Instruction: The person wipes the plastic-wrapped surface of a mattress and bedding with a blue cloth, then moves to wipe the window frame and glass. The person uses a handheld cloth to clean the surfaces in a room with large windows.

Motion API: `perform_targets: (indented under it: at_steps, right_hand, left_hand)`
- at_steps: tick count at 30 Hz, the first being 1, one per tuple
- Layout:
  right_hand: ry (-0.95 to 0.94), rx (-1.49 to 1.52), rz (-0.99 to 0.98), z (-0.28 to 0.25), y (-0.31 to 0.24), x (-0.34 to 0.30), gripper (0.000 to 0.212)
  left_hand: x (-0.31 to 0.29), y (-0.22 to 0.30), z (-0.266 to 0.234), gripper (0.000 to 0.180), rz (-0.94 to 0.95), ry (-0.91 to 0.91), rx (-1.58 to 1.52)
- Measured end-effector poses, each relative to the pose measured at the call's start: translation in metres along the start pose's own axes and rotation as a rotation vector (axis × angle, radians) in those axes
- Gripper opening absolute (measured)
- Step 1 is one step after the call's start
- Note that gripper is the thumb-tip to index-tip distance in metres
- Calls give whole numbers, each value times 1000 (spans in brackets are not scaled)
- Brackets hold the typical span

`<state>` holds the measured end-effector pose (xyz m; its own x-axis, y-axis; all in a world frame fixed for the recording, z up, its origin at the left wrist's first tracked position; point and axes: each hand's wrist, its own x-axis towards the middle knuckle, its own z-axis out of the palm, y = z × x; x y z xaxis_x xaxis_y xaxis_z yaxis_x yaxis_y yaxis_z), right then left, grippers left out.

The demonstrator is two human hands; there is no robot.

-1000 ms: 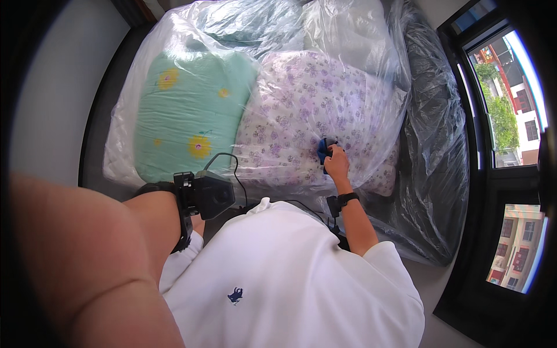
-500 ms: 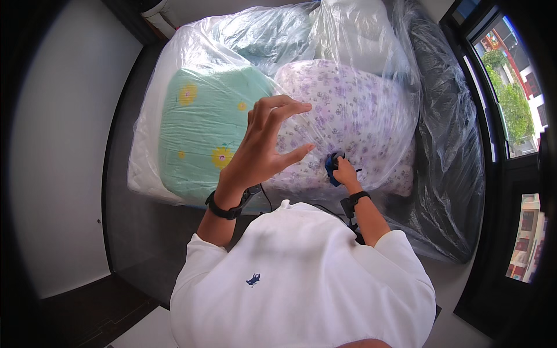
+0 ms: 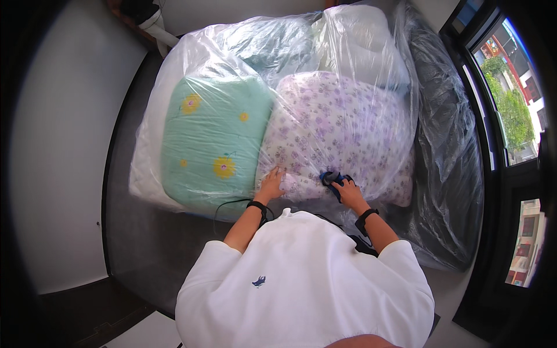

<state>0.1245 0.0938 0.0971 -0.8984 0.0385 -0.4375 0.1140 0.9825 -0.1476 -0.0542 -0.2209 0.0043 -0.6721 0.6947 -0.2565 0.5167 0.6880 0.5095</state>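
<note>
My left hand (image 3: 271,185) rests with its fingers spread on the near edge of a large clear plastic bag (image 3: 148,139). Under the film there lies white bedding with purple flowers (image 3: 336,127), bundled and puffy. To its left a mint-green bundle (image 3: 226,136) with yellow flowers fills the bag. My right hand (image 3: 351,194), just right of the left one, is closed around a small dark blue and black object (image 3: 332,178) with a rounded end, held against the plastic. The exact kind of that object cannot be made out.
Dark, crumpled plastic (image 3: 444,133) lies along the right side, beside a black-framed window (image 3: 510,93). More wrapped pale bundles (image 3: 360,40) sit at the back. A thin black cable (image 3: 223,203) loops near my left wrist. A pale wall (image 3: 69,145) stands at left.
My left hand has come down from above the bundles, toward me, onto the plastic's near edge. My right hand has shifted slightly nearer to me, still gripping the dark object.
</note>
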Motion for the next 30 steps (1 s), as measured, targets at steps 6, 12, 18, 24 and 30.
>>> perform_targets:
  at_steps: [6,12,18,24,30]
  right_hand:
    - [124,347,83,-9,29,13,67]
    - [543,312,-331,-47,-62,59,71]
    - [185,-67,-419,-22,-123,68,80]
    - [364,-53,-180,-4,-68,47,65]
    - [149,-51,426,28,18,-34,46]
  left_hand:
    - [-15,11,-19,82,-78,17,-16]
    - [-17,-22,-26,85,-624,29,-164]
    - [-35,-56,-21,83,-776,20,-543]
    - [-32,-74,2,76,-649,4,-664]
    - [-24,-102,31,68,-497,50,-729]
